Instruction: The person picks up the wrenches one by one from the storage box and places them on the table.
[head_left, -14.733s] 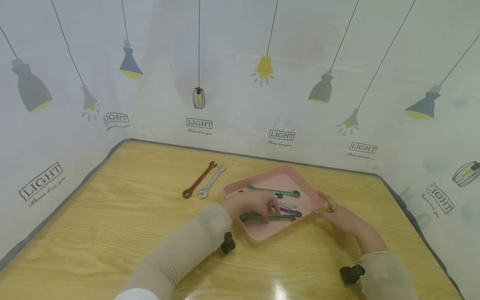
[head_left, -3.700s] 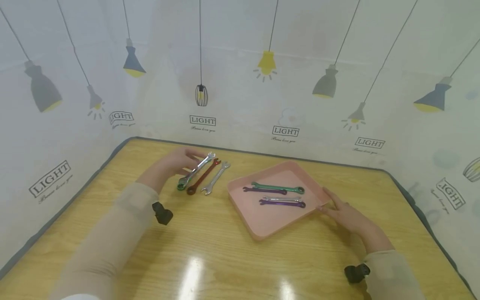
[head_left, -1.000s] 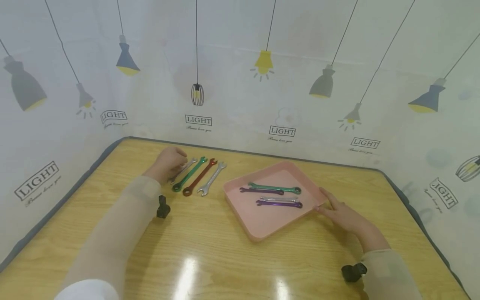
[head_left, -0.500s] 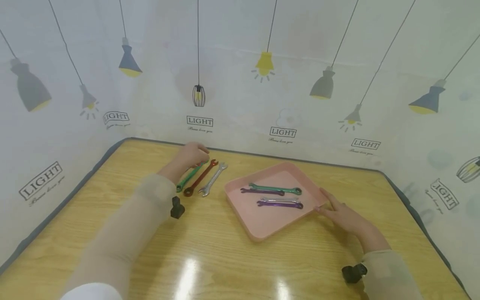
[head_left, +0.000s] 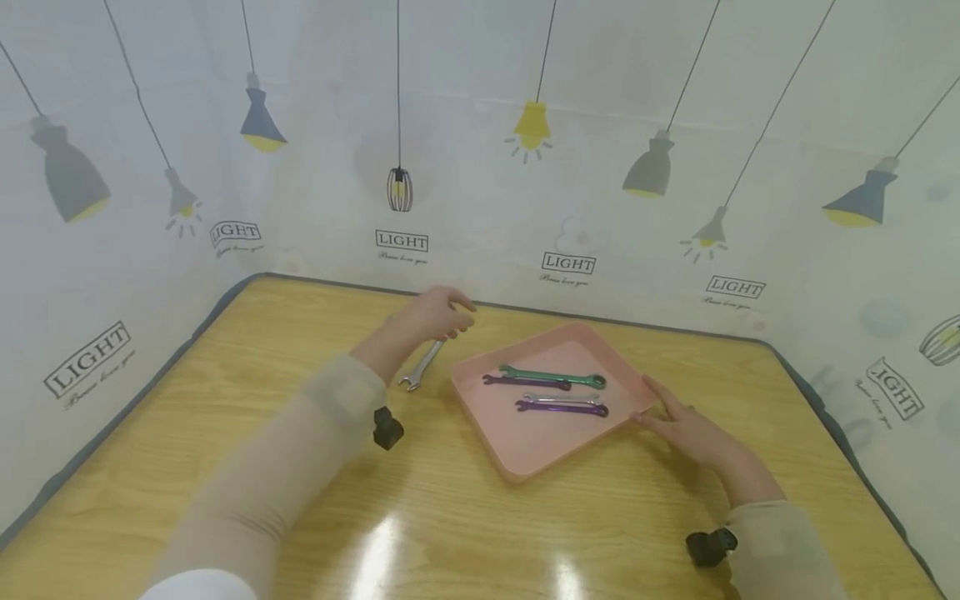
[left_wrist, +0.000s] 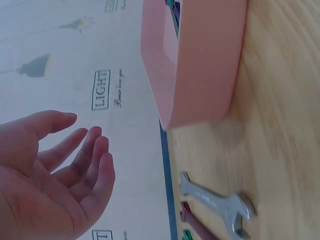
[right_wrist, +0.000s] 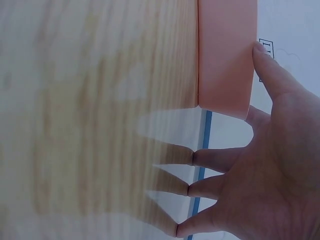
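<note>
- loose silver wrench: far end behind the left hand in the head view;
- red wrench, green wrench: cut off by the left wrist view's bottom edge;
- tray: cut off atop both wrist views;
- wall script: too blurred to read

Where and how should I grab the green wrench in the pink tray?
Probably by its slim handle near the ring end, reaching down from above. The green wrench lies flat inside the walls of the pink tray, and that end sticks out past the dark purple wrench beside it.
</note>
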